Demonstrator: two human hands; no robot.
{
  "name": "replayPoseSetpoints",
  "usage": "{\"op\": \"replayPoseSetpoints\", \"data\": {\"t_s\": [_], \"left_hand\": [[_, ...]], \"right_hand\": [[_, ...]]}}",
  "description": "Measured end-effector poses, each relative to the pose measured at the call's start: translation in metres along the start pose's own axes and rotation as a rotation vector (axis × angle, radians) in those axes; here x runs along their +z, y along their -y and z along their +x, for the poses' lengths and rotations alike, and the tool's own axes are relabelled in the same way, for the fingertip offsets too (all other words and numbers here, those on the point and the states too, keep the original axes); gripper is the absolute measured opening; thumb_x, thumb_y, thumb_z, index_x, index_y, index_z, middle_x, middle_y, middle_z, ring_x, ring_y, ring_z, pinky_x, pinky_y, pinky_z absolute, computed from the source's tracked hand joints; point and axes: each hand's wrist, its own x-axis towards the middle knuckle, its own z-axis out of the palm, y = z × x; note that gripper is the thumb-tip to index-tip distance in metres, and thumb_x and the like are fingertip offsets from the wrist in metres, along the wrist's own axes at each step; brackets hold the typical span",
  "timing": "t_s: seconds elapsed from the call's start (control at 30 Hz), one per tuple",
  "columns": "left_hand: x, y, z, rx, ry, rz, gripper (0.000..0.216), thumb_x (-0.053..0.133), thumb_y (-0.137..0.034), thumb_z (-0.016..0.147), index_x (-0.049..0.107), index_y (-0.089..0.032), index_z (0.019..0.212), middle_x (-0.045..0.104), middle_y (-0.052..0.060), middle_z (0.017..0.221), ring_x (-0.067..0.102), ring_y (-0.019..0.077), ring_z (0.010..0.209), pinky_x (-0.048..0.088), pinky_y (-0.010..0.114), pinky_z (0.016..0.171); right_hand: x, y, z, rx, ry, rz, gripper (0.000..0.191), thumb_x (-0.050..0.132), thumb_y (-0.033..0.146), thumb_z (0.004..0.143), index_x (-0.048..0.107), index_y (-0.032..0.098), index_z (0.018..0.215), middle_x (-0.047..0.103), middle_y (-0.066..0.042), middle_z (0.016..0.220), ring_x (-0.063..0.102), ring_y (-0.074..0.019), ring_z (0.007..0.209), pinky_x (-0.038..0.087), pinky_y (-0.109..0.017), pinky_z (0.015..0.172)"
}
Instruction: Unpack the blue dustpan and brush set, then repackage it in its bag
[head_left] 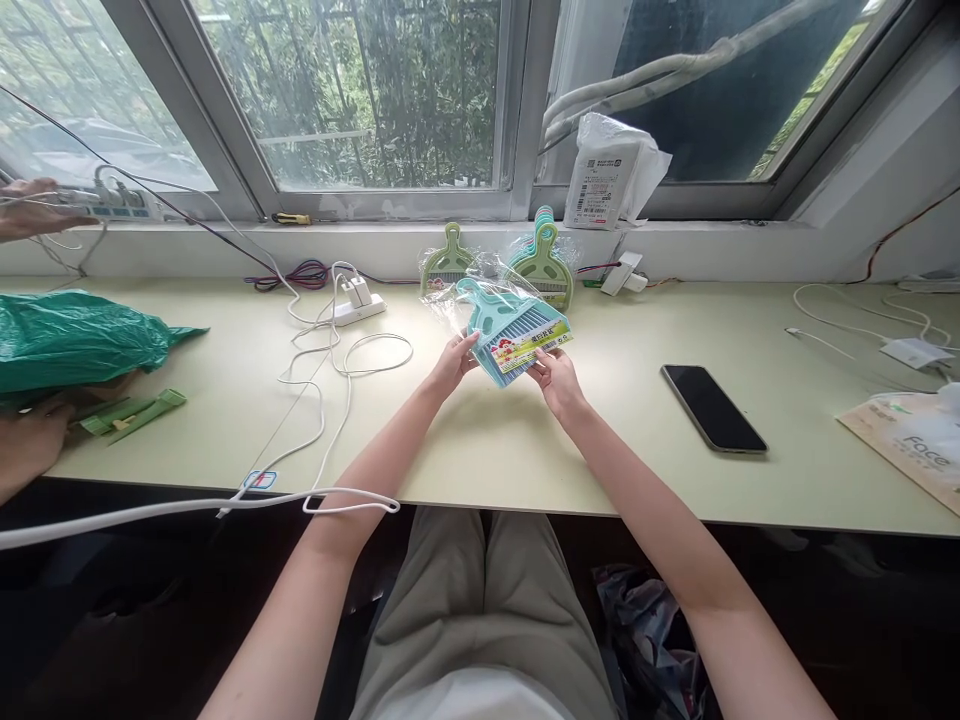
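At the far left of the frame another person's hand (pixel 30 445) rests by a green plastic bag (pixel 75 340) and some green clips (pixel 131 412), and a second hand of theirs (pixel 26 205) reaches toward the power strip (pixel 112 200) on the sill; keep those apart from yours. White cables (pixel 322 370) loop across the bench (pixel 480 450) just left of your arm. Your left hand (pixel 452 365) pinches the lower left edge of the blue dustpan and brush set (pixel 514 335), which sits in its clear wrapper at the centre of the frame, lifted slightly above the bench. Your right hand (pixel 556 378) pinches the lower right corner by the label. Two green dustpan sets (pixel 499 265) lean against the sill just behind it. The slick wrapper could slide out of such light fingertip grips, and your left forearm could snag the cable loop if you swing it. Right of centre lies a black phone (pixel 712 408), and at the far right a paper packet (pixel 911 445) near the bench edge
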Motion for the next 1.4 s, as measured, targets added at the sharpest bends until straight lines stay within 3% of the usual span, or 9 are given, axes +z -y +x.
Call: {"op": "replayPoseSetpoints", "data": {"t_s": [0.3, 0.67, 0.87, 1.0, 1.1, 1.23, 1.4], "left_hand": [[0.002, -0.007, -0.003, -0.006, -0.029, 0.019, 0.042, 0.065, -0.041, 0.079, 0.060, -0.020, 0.115, 0.070, 0.005, 0.104, 0.065, 0.0213, 0.098, 0.052, 0.037, 0.087], [0.020, 0.006, -0.010, -0.182, 0.109, -0.011, 0.048, 0.059, -0.049, 0.083, 0.058, -0.018, 0.120, 0.067, 0.010, 0.117, 0.063, 0.0253, 0.109, 0.049, 0.039, 0.093], [0.026, 0.003, -0.012, -0.037, 0.133, -0.083, 0.047, 0.063, -0.047, 0.081, 0.060, -0.017, 0.117, 0.067, 0.010, 0.118, 0.058, 0.0276, 0.117, 0.042, 0.044, 0.105], [0.033, 0.003, -0.016, 0.049, 0.118, -0.069, 0.052, 0.074, -0.036, 0.073, 0.058, -0.017, 0.119, 0.066, 0.010, 0.120, 0.058, 0.0282, 0.117, 0.039, 0.046, 0.107], [0.036, 0.006, -0.016, 0.037, 0.132, -0.036, 0.055, 0.077, -0.030, 0.070, 0.056, -0.016, 0.119, 0.064, 0.011, 0.122, 0.058, 0.0288, 0.118, 0.039, 0.047, 0.107], [0.034, 0.015, -0.014, 0.017, 0.042, -0.010, 0.061, 0.074, -0.026, 0.069, 0.050, -0.019, 0.125, 0.063, 0.009, 0.124, 0.057, 0.0281, 0.118, 0.040, 0.048, 0.105], [0.036, 0.016, -0.017, 0.045, -0.013, 0.109, 0.068, 0.071, -0.033, 0.071, 0.041, -0.022, 0.130, 0.057, 0.009, 0.130, 0.056, 0.0283, 0.118, 0.047, 0.046, 0.097]], "right_hand": [[0.003, 0.002, -0.001, 0.000, 0.141, 0.022, 0.017, 0.066, 0.026, 0.076, 0.057, 0.023, 0.091, 0.070, -0.002, 0.104, 0.068, -0.0163, 0.098, 0.054, -0.034, 0.095], [0.002, -0.010, 0.002, -0.132, 0.046, 0.120, 0.020, 0.069, 0.025, 0.075, 0.057, 0.020, 0.091, 0.070, -0.004, 0.104, 0.067, -0.0200, 0.101, 0.054, -0.039, 0.094], [0.001, -0.014, 0.004, -0.130, 0.062, 0.130, 0.023, 0.072, 0.028, 0.073, 0.060, 0.020, 0.091, 0.071, -0.004, 0.102, 0.067, -0.0204, 0.101, 0.053, -0.040, 0.096], [0.001, -0.014, 0.004, -0.142, 0.081, 0.135, 0.025, 0.073, 0.028, 0.073, 0.061, 0.021, 0.093, 0.070, -0.003, 0.105, 0.067, -0.0203, 0.102, 0.053, -0.040, 0.096], [0.000, -0.013, 0.005, -0.162, 0.077, 0.143, 0.025, 0.072, 0.028, 0.073, 0.061, 0.021, 0.094, 0.070, -0.003, 0.106, 0.067, -0.0207, 0.100, 0.054, -0.041, 0.095], [-0.001, -0.013, 0.005, -0.171, 0.067, 0.142, 0.025, 0.072, 0.027, 0.073, 0.061, 0.021, 0.095, 0.070, -0.003, 0.105, 0.067, -0.0207, 0.100, 0.054, -0.040, 0.095], [-0.002, -0.014, 0.007, -0.152, 0.062, 0.149, 0.024, 0.071, 0.026, 0.072, 0.062, 0.020, 0.094, 0.070, -0.003, 0.104, 0.067, -0.0204, 0.100, 0.054, -0.040, 0.095]]}}
